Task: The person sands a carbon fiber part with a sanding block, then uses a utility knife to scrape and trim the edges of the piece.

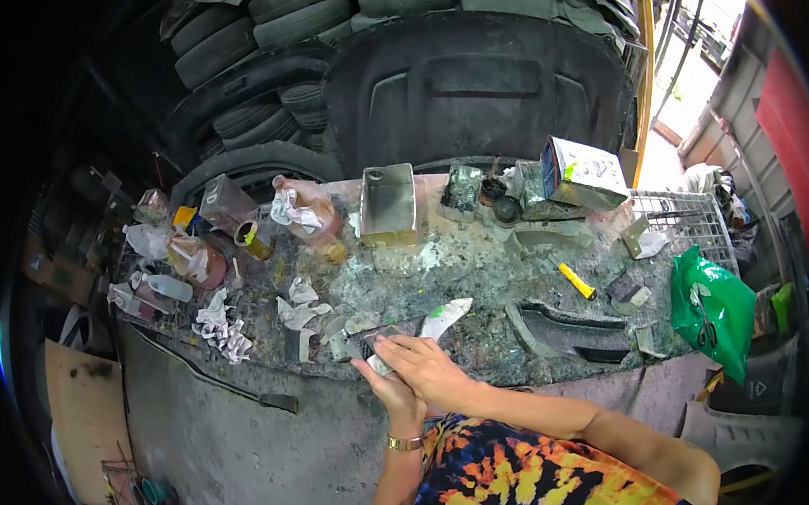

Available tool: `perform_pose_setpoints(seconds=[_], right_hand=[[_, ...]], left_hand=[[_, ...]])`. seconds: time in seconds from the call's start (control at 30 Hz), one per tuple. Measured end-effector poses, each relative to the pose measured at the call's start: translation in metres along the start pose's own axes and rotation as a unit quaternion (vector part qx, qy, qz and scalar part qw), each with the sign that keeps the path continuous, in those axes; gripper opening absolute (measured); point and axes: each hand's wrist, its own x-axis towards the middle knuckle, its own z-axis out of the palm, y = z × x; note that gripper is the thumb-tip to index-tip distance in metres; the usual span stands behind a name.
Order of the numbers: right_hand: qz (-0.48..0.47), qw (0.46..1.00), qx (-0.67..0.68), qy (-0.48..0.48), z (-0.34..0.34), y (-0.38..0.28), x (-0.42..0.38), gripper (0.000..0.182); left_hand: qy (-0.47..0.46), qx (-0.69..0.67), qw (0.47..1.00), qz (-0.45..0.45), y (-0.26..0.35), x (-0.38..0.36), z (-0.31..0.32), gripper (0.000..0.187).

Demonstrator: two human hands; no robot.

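My left hand (392,390), with a gold watch at its wrist, is closed around the lower side of a small dark, flat piece with a pale edge (380,365). From above, my right hand (420,367) presses on the same piece with its fingers together, hiding much of it. The piece is at the front edge of the stained workbench (396,275). Just beyond my fingers lies a whitish strip with green paint marks (446,317). Crumpled pale paper scraps (303,307) lie to the left.
Right of my hands are a black trim piece (570,331), a yellow-handled tool (577,281) and a green plastic bag (714,311) with scissors (703,316). A metal tin (390,208), a jug (305,212) and a box (587,172) line the back. A car hood (479,96) leans behind.
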Motion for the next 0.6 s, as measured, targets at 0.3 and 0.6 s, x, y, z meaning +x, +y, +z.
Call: perform_pose_setpoints(seconds=[0.3,0.6], right_hand=[[-0.022,0.999,0.045,0.012,0.007,0.006,-0.004,0.052],[-0.029,0.995,0.092,-0.005,-0.010,-0.002,0.002,0.051]], left_hand=[[0.027,0.016,1.000,0.001,0.003,-0.002,0.001,0.074],[0.021,0.065,0.996,0.049,0.001,0.011,-0.013,0.068]])
